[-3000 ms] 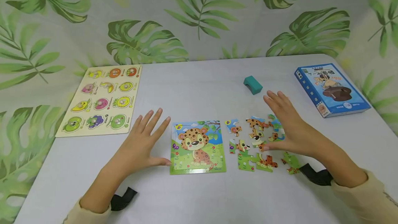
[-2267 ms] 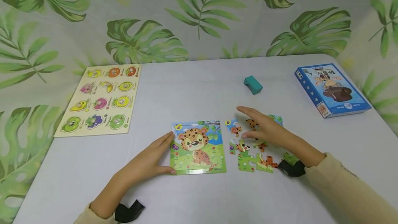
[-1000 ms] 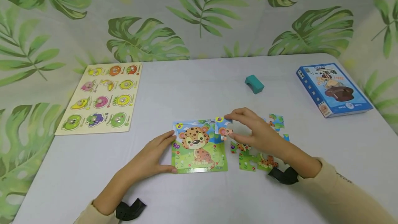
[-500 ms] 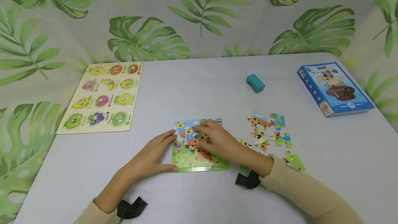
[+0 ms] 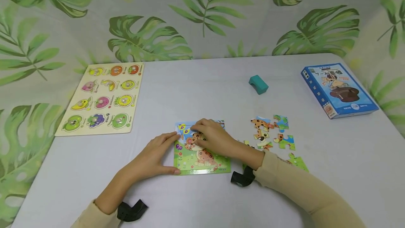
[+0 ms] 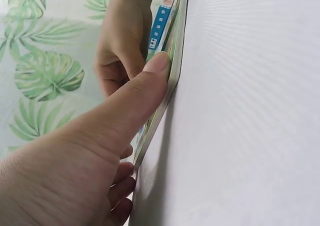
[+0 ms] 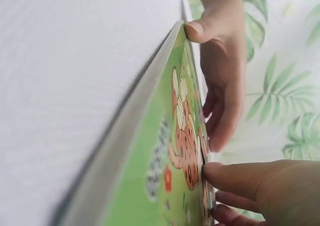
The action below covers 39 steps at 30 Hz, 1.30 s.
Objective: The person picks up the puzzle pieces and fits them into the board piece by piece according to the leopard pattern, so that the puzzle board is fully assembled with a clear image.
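Note:
A square puzzle board point(image 5: 197, 168) with a spotted cub picture lies flat on the white table. My left hand point(image 5: 150, 157) touches its left side, fingers fairly straight along the edge and thumb at the lower left corner. In the left wrist view that thumb point(image 6: 145, 78) rests on the rim of the board point(image 6: 172, 81). Over the board's upper left part, my right hand point(image 5: 215, 138) pinches a puzzle piece point(image 5: 188, 140) between thumb and fingers. The right wrist view shows the right hand point(image 7: 280, 186) low at the board's picture point(image 7: 135, 181); its piece is mostly hidden.
Several loose pieces point(image 5: 262, 123) lie right of the board, some partly under my right forearm. A teal block point(image 5: 258, 84) stands behind them. A fruit peg board point(image 5: 107, 112) lies at the left, a blue box point(image 5: 340, 90) at the right.
The right hand has picked up a piece from the upper left of the loose group and carried it left over the board, lately slightly further left. The left hand has moved to the board's left edge.

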{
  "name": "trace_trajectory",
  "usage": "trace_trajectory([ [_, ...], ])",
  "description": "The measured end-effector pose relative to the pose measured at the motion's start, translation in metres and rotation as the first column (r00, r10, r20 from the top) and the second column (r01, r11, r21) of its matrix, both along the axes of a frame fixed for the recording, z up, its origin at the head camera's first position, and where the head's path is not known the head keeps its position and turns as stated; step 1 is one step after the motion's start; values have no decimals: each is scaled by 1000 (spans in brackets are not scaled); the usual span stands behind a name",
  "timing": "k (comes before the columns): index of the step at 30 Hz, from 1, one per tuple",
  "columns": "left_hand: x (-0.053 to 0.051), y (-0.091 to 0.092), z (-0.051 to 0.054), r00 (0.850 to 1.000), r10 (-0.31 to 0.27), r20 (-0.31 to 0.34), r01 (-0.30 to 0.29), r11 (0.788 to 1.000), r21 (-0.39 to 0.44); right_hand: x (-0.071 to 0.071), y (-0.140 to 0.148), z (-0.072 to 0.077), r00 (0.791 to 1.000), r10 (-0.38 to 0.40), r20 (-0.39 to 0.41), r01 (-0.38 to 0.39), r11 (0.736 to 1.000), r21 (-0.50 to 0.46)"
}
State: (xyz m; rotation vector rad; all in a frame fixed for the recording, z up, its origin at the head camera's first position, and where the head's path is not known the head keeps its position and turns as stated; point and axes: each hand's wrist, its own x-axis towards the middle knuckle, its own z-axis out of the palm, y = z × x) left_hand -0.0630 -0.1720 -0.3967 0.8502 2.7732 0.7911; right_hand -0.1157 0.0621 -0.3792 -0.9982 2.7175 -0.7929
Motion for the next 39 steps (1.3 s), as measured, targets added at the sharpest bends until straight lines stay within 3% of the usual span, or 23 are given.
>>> trace_trajectory([
  [7, -5, 1, 2, 1000, -19, 2, 19, 1000, -19, -4, -6, -1, 998, 11, -59, -10, 1000, 14],
  [26, -9, 3, 6, 1000, -11, 10, 11, 996, -90, -9, -11, -8, 994, 5, -108, -7, 1000, -19],
  [29, -9, 3, 6, 1000, -14, 10, 14, 996, -93, -7, -12, -6, 997, -5, -74, 5, 1000, 4],
  [33, -9, 3, 6, 1000, -14, 13, 15, 996, -93, -2, -9, 3, 999, -29, 32, 29, 1000, -12],
  [36, -10, 3, 6, 1000, -14, 10, 15, 996, -90, 3, 0, 17, 995, -40, 93, 49, 995, -92],
  [39, -10, 4, 6, 1000, -14, 9, 15, 996, -87, 8, 16, 30, 996, -34, 84, 51, 978, -203],
])
